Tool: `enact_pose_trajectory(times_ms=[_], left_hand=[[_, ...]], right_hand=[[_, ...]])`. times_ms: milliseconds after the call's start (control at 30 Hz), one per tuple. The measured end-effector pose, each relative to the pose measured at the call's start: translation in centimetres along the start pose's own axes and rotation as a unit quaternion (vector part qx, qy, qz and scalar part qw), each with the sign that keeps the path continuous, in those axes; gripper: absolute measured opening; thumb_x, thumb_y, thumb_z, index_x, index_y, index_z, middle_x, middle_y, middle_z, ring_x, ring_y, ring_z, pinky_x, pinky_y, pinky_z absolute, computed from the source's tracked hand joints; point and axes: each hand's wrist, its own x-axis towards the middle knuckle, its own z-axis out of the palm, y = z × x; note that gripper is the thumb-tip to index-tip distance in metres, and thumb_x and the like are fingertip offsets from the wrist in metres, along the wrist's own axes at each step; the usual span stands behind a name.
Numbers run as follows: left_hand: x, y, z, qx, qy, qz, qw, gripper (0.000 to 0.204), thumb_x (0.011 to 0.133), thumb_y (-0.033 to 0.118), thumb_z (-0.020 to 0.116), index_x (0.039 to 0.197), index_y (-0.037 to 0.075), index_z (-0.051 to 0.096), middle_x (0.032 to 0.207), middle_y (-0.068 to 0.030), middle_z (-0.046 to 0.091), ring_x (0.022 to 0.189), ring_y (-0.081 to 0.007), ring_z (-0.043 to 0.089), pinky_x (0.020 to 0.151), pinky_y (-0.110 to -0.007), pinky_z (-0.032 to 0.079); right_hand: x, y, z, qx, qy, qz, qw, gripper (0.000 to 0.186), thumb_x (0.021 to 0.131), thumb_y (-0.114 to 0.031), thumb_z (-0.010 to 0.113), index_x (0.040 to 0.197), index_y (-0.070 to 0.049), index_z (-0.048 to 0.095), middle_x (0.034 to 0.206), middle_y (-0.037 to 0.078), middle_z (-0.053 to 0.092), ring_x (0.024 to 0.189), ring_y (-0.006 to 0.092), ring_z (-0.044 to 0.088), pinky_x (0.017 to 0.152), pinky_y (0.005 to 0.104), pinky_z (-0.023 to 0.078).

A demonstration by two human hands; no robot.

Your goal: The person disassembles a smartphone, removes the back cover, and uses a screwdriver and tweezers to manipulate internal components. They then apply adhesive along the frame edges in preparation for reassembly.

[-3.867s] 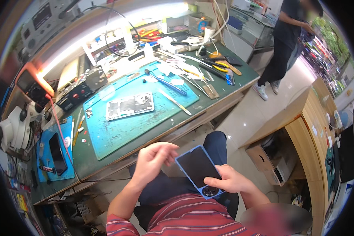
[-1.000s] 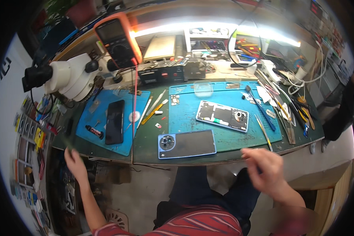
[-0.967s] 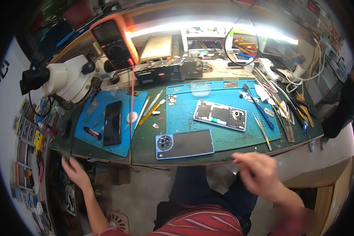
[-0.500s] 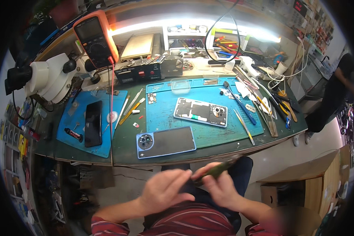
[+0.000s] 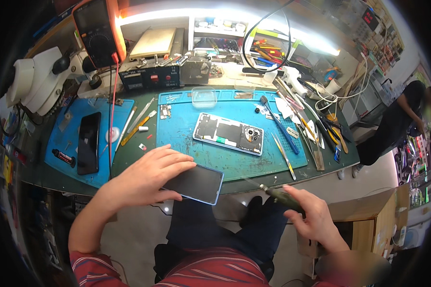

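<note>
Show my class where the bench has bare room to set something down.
Bare: the larger blue mat's near strip, bordered by the opened phone, the panel under the left hand and the slim tool. Crowded: the right side, with brush, pliers and cable.

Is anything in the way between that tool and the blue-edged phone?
Nothing visible: between the tool in the right hand and the near end of the blue-edged phone is just a gap. The left hand covers the phone's other end.

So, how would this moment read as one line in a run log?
left hand: holding blue-edged panel | right hand: holding dark tool | large mat: opened phone lying on it
</note>
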Motion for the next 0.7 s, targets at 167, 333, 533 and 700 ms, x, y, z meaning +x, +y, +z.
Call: enact_pose_trajectory(times_ms=[167, 333, 533, 700], left_hand=[[0.0, -0.3, 0.3, -0.037, -0.017, -0.013, 0.999, 0.084, 0.073, 0.022, 0.090, 0.146, 0.004, 0.054, 0.146, -0.0120, 0.060, 0.140, -0.0293, 0.053, 0.125, -0.055, 0.032], [0.1, -0.3, -0.1, -0.057, -0.020, -0.023, 0.998, 0.084, 0.071, 0.019, 0.090, 0.146, 0.005, 0.055, 0.146, -0.0116, 0.060, 0.140, -0.0296, 0.053, 0.126, -0.056, 0.031], [0.1, -0.4, 0.0, -0.055, -0.022, -0.033, 0.998, 0.085, 0.070, 0.021, 0.090, 0.145, 0.005, 0.055, 0.146, -0.0109, 0.061, 0.140, -0.0295, 0.054, 0.125, -0.057, 0.031], [0.2, -0.4, -0.1, -0.051, -0.023, -0.032, 0.998, 0.084, 0.070, 0.022, 0.090, 0.145, 0.006, 0.055, 0.145, -0.0105, 0.061, 0.139, -0.0293, 0.054, 0.125, -0.058, 0.032]], right_hand=[[1.0, 0.4, 0.5, -0.078, -0.038, -0.068, 0.994, 0.061, 0.082, -0.007, 0.079, 0.140, -0.018, 0.066, 0.099, 0.006, 0.067, 0.081, 0.0267, 0.066, 0.067, 0.0380, 0.056], [1.9, 0.8, 0.4, -0.128, -0.002, -0.114, 0.985, 0.059, 0.080, -0.002, 0.077, 0.136, -0.019, 0.069, 0.097, 0.004, 0.066, 0.082, 0.0245, 0.066, 0.066, 0.0370, 0.056], [2.3, 1.2, 0.8, -0.164, -0.004, -0.127, 0.978, 0.058, 0.078, -0.001, 0.075, 0.133, -0.020, 0.072, 0.097, 0.005, 0.066, 0.081, 0.0233, 0.066, 0.066, 0.0358, 0.055], [2.4, 1.3, 1.0, -0.153, 0.007, -0.123, 0.981, 0.057, 0.079, -0.001, 0.074, 0.132, -0.021, 0.073, 0.097, 0.005, 0.066, 0.081, 0.0234, 0.066, 0.066, 0.0352, 0.055]])
